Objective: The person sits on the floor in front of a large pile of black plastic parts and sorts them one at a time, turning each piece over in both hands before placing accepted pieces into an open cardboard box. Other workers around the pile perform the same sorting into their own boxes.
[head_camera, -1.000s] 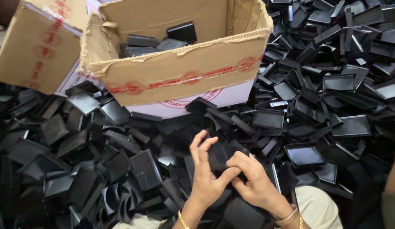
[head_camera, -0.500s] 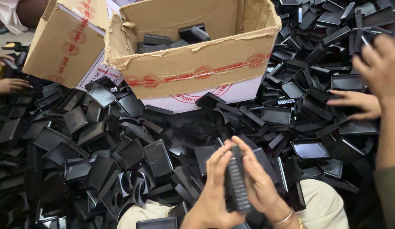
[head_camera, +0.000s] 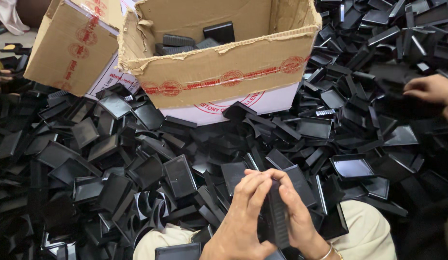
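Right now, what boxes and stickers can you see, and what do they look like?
Open cardboard box: top middle, brown, torn rim, a few black pieces inside.
Red tape strip: runs across that box's front, with round red stamps.
White panel: along the box's bottom edge, red printing.
Second cardboard box: top left, brown, tilted, red marks down one side.

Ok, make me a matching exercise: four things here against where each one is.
Things:
1. stack of black trays
2. cardboard box
3. another person's hand
4. light trousers

Places:
A. right edge, on the pile
B. held between both hands
C. bottom, under the wrists
D. top middle, open, trays inside

Pairs: 1-B, 2-D, 3-A, 4-C
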A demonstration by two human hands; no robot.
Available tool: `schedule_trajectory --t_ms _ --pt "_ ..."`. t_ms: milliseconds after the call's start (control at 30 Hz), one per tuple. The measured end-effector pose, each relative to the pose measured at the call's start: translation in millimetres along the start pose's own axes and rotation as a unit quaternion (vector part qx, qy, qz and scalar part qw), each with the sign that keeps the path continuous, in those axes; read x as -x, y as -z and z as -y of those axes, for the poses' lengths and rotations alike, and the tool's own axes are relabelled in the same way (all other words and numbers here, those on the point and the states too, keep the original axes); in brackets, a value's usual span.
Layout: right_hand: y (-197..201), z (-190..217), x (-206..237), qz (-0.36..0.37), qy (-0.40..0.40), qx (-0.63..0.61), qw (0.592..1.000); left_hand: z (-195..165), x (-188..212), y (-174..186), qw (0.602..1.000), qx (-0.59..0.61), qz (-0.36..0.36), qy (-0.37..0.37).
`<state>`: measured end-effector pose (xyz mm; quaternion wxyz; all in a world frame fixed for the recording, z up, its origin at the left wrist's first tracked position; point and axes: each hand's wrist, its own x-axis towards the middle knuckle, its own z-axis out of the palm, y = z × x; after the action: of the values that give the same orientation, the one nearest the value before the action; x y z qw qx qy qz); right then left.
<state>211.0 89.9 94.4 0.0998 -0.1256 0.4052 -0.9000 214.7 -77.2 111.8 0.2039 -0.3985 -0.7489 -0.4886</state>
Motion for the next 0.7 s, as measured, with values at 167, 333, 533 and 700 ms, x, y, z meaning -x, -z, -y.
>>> schedule_trajectory --t_ms 167,333,533,700 --pt "-9 3 -1 0.021 0.072 0.069 0.995 2 11 -6 0.997 -0.072 -0.01 -0.021" --pt "-14 12 6 0.058 0.083 0.09 0.991 1 19 -6 0.983 -0.143 -0.062 -0.097" --pt "-16 17 18 0.09 0.047 0.053 0.993 -8 23 8 0.986 -0.124 0.006 -0.108" --pt "-14 27 21 0.12 0.056 0.096 0.987 -16 17 27 0.991 -0.075 0.047 -0.101"
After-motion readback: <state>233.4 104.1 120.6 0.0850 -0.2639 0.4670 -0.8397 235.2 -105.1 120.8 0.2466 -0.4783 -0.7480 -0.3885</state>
